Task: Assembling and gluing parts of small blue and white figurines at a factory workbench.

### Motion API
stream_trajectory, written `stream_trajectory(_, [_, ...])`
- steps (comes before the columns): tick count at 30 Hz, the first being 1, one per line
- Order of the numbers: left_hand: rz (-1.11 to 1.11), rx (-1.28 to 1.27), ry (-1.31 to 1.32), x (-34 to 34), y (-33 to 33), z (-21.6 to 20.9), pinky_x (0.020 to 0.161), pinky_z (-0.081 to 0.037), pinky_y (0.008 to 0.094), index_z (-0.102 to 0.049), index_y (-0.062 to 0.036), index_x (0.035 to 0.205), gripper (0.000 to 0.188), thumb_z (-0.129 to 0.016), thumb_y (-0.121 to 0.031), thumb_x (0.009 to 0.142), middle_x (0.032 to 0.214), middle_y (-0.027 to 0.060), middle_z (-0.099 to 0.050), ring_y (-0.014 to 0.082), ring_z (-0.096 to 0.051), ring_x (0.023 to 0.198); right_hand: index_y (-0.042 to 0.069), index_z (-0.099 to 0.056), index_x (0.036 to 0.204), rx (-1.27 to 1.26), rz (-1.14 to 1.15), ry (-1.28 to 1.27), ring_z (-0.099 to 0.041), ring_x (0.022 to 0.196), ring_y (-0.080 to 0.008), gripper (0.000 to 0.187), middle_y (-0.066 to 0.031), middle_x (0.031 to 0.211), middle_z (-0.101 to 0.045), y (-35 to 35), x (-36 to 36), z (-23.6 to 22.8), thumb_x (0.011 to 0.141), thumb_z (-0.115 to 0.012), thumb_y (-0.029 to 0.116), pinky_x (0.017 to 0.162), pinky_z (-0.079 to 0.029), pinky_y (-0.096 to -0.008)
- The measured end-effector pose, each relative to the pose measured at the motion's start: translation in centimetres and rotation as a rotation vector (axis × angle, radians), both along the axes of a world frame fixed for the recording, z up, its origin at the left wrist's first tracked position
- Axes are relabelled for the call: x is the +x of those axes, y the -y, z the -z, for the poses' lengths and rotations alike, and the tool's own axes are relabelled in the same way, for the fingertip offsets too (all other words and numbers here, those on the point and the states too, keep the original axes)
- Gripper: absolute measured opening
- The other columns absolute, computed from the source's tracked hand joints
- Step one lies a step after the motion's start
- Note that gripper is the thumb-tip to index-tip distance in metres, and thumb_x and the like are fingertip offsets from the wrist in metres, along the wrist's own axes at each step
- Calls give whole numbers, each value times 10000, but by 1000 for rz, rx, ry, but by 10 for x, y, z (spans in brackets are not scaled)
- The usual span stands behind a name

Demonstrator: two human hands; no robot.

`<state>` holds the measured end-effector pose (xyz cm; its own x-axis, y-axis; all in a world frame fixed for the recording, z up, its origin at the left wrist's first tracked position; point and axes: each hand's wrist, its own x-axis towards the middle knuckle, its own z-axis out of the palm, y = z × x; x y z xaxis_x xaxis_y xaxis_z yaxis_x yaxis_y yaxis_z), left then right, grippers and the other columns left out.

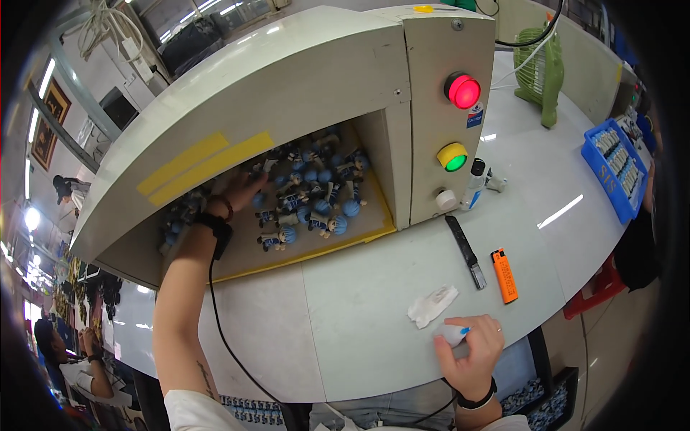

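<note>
My left hand (241, 192) is deep inside the opening of a big cream-coloured machine (359, 65). Its fingers stretch out among several small figurines (291, 197) with blue round heads and dark blue clothes; some fingertips are lost among them. A dark wristband and cable are on that wrist. Near the table's front edge, my right hand (474, 355) is closed around a small white bottle (451, 334) with a blue tip. Just beyond it lies a crumpled white tissue (432, 306).
Right of the tissue lie a black cutter knife (466, 251) and an orange lighter (504, 276). A white bottle with a black cap (474, 183) stands against the machine's lit button panel. Farther off are a green fan (535, 72) and a blue crate (614, 169) of parts.
</note>
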<state>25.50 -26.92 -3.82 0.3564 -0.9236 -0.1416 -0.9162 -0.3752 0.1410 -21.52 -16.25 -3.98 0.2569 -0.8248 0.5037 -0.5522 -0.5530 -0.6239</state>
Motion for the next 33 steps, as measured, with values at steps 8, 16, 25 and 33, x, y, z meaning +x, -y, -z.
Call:
stream_trajectory(8, [325,-375,-40,-77,-11,-16,1008,-188,350,-194,35,1281,800,-563,-422,737,1326,224,-219,313,-207,1244,36,-547,687,5,-20,-20,-484,593,-255,157,-77,657,-547,2,-4,3,569,-622,106,566,-341,-321])
stream_trajectory(16, [154,-357,-163,-56,-5,-17,1006,-193,381,-269,-13,1270,738,-541,-451,743,1298,228,-266,335,-238,1221,36,-547,690,16,-10,-22,-486,608,-254,158,-80,672,-550,1,-3,5,573,-622,111,574,-342,-321])
stream_trajectory(25, [386,-128,120,-93,-6,-19,1004,-137,490,-287,-190,1296,705,-565,-479,716,1363,171,-127,414,-38,1249,38,-542,690,14,-10,-32,-481,612,-251,157,-77,686,-555,0,-3,4,582,-623,117,578,-338,-323])
stream_trajectory(33, [268,43,141,-91,-7,-25,986,-112,544,-210,-228,1321,843,-570,-584,647,1350,203,-124,416,-28,1252,37,-550,700,-1,-14,-22,-481,606,-250,164,-79,676,-550,0,-4,6,573,-622,112,574,-334,-320])
